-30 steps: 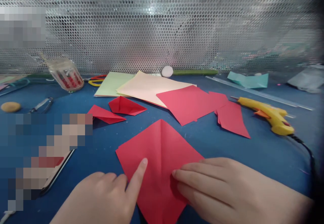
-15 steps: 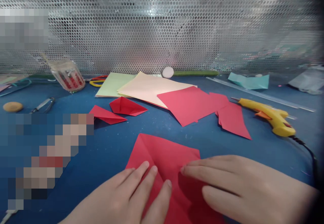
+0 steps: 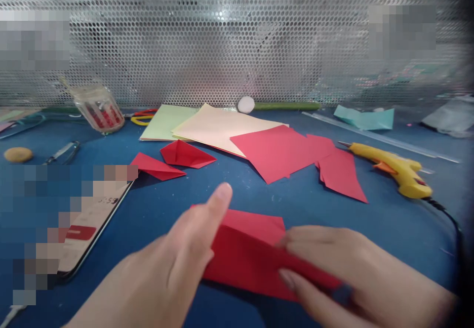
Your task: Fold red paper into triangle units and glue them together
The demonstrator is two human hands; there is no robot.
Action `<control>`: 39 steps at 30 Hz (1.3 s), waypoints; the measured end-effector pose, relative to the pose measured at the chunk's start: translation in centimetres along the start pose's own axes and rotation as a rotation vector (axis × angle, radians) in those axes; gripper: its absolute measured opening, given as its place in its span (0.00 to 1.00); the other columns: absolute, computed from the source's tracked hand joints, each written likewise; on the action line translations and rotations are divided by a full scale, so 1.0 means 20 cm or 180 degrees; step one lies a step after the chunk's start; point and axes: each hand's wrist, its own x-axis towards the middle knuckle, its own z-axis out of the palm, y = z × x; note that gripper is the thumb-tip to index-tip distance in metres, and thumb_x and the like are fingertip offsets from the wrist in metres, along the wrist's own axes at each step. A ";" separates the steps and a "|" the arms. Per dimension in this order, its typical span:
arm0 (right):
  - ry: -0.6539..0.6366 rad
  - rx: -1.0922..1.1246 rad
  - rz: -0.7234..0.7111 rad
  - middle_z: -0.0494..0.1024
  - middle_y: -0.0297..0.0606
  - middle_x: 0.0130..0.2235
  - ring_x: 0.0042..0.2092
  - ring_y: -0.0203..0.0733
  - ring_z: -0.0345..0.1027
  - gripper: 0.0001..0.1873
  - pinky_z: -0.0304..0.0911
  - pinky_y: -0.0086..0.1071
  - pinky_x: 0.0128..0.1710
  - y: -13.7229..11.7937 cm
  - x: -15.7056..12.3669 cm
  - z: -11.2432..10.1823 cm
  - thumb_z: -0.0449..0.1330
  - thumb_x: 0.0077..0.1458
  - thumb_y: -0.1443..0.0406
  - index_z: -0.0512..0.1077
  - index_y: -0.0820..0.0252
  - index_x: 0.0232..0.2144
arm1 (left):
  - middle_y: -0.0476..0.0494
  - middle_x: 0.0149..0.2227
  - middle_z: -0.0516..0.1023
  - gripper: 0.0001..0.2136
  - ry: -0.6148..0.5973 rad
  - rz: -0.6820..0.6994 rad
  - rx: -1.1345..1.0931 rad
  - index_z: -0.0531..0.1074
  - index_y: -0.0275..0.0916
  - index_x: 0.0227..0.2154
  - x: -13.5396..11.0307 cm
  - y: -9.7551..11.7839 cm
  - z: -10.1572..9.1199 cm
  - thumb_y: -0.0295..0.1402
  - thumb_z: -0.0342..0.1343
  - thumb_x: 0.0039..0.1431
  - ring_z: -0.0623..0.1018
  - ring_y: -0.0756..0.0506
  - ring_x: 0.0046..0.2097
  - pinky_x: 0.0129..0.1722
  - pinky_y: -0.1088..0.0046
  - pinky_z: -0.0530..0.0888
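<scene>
A sheet of red paper (image 3: 240, 259) lies in front of me, bent over along a crosswise fold with part of it raised off the table. At its left end my left hand (image 3: 170, 264) is turned on edge, one finger stretched up and away from the paper; its other fingers are mostly hidden. My right hand (image 3: 333, 264) pinches the right end of the sheet between thumb and fingers, slightly blurred. Beyond my hands rest two folded red paper pieces (image 3: 188, 154), with more flat red paper (image 3: 281, 150) to their right.
A yellow glue gun (image 3: 392, 170) with a black cord lies at right. Pale sheets (image 3: 218, 125), scissors (image 3: 142, 119) and a tilted jar (image 3: 99, 110) stand towards the perforated metal panel (image 3: 222, 36). A partly blurred-out phone (image 3: 96, 219) lies at left.
The near part of the red sheet has been folded up and over. My left hand has lifted from lying flat to on edge; my right hand now pinches the paper's right end.
</scene>
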 end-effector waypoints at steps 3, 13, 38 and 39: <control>-0.0037 0.0182 0.0460 0.78 0.32 0.27 0.26 0.38 0.74 0.14 0.72 0.29 0.26 -0.01 0.07 -0.01 0.52 0.63 0.66 0.71 0.53 0.26 | 0.32 0.66 0.68 0.37 -0.0263 0.0109 0.0317 0.42 0.38 0.73 0.03 -0.03 0.02 0.17 0.40 0.61 0.80 0.35 0.56 0.42 0.65 0.82; 0.0166 0.0110 0.0725 0.75 0.34 0.25 0.25 0.36 0.71 0.16 0.67 0.27 0.23 0.02 0.10 0.05 0.53 0.62 0.66 0.69 0.57 0.22 | 0.33 0.57 0.77 0.24 -0.0674 0.1264 0.0419 0.70 0.32 0.59 -0.01 0.01 0.09 0.26 0.50 0.59 0.80 0.35 0.55 0.47 0.60 0.81; 0.0471 -0.1231 0.0376 0.81 0.38 0.39 0.34 0.44 0.82 0.10 0.78 0.34 0.26 0.09 -0.05 0.14 0.45 0.70 0.65 0.64 0.52 0.49 | 0.28 0.58 0.76 0.37 -0.0726 0.1418 0.0649 0.40 0.40 0.73 -0.06 -0.02 0.14 0.30 0.51 0.67 0.78 0.33 0.57 0.45 0.60 0.81; 0.0441 -0.1143 0.0432 0.81 0.37 0.39 0.34 0.43 0.82 0.09 0.77 0.32 0.26 0.09 -0.05 0.13 0.46 0.71 0.65 0.63 0.51 0.48 | 0.28 0.58 0.76 0.37 -0.0717 0.1421 0.0645 0.40 0.40 0.73 -0.06 -0.02 0.14 0.30 0.51 0.67 0.78 0.33 0.57 0.45 0.60 0.81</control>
